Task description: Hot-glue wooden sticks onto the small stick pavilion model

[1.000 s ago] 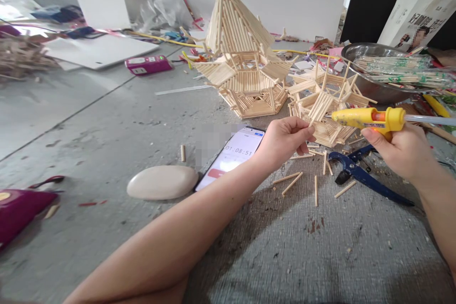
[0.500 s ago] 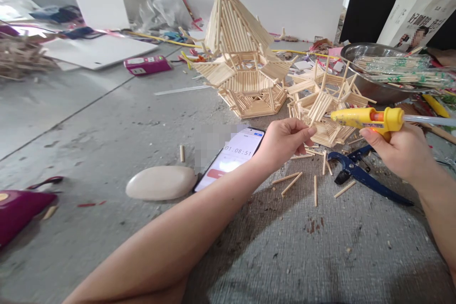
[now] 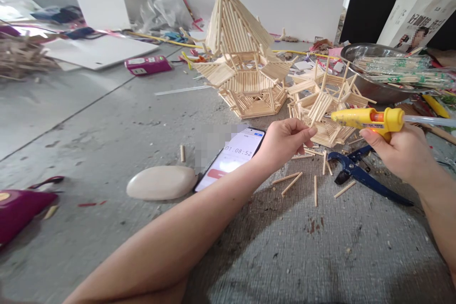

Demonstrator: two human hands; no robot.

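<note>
My left hand is closed, its thumb and finger pinching the end of a thin wooden stick at the lower edge of a small slanted stick panel. Behind it stands a partly built wooden-stick model with upright posts. My right hand is wrapped round a yellow hot glue gun, a clear glue stick protruding from its back. The gun's nozzle points left, at or very near the panel; contact is hard to tell. Below the gun lie blue-handled cutters and several loose cut sticks.
A taller stick pavilion with a pointed roof stands behind my left hand. A phone showing a timer leans by a pale oval object. At right, a metal bowl holds packaged sticks. Purple devices lie at left.
Both hands, the glue gun and the stick panel stay practically in place. The phone's timer has advanced by one second.
</note>
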